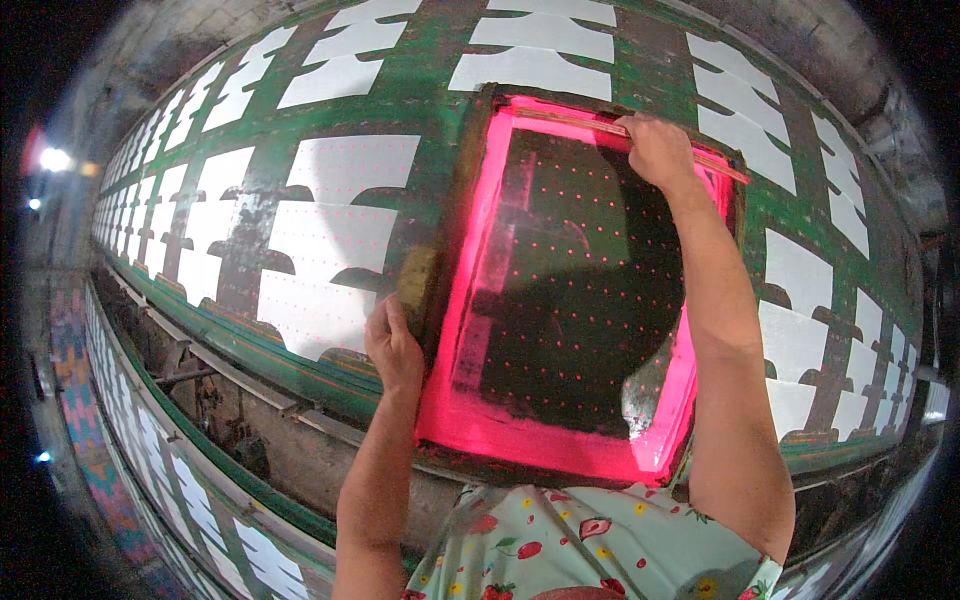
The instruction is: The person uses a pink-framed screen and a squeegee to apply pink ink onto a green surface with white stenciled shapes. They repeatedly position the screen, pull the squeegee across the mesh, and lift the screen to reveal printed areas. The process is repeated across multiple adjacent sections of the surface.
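A screen-printing frame (545,428) lies in front of me, its dark mesh dotted with pink and bordered by bright pink ink. At its far end, my right hand (660,152) grips a long, thin squeegee (572,122) that spans the frame's width. My left hand (395,345) is closed at the frame's left edge, thumb up; its fingers are partly hidden. Beside that thumb, a yellowish patch (418,275) shows on the frame's side. White cut pieces (330,238) lie flat just left of the frame, marked with rows of small pink dots.
A long green table (440,120) runs left and right beneath the frame, carrying rows of white cut pieces (790,340). Along its near side are a metal rail (215,360) and a dark gap. Another table with white pieces (265,560) stands at lower left.
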Tool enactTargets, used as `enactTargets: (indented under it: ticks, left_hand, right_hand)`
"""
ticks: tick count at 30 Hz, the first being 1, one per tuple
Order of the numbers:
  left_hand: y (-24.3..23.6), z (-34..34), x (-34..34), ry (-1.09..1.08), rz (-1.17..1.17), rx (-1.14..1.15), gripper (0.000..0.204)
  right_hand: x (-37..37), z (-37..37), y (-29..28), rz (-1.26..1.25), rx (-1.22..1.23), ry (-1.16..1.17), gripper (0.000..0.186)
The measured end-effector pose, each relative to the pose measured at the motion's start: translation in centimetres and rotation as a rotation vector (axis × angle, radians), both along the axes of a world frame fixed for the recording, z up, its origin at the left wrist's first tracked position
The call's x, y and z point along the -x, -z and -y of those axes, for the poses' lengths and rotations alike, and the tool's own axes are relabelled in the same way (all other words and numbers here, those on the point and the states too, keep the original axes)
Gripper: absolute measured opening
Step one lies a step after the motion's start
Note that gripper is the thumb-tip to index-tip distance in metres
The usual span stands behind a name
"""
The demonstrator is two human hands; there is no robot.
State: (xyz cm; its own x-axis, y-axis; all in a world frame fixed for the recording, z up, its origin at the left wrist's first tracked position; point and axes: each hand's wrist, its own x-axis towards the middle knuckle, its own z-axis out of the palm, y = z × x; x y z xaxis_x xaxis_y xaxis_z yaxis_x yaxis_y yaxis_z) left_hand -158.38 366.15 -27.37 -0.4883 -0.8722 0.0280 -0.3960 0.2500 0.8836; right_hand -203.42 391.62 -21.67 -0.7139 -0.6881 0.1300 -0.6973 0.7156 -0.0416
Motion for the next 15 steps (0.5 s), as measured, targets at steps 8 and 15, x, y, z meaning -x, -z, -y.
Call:
enactTargets:
  ticks: [8,15]
  left_hand:
    - [-1.5,0.0,0.5,0.080,0.074,0.020,0.040]
    - [0.5,0.4,0.8,0.133,-0.269,-0.216,0.038]
  right_hand:
    - [-4.5,-1.6,-3.3,0.289,-0.058,-0.046,0.039]
    - [-19.5,-4.8,-3.2,0.239,-0.077,-0.088,0.034]
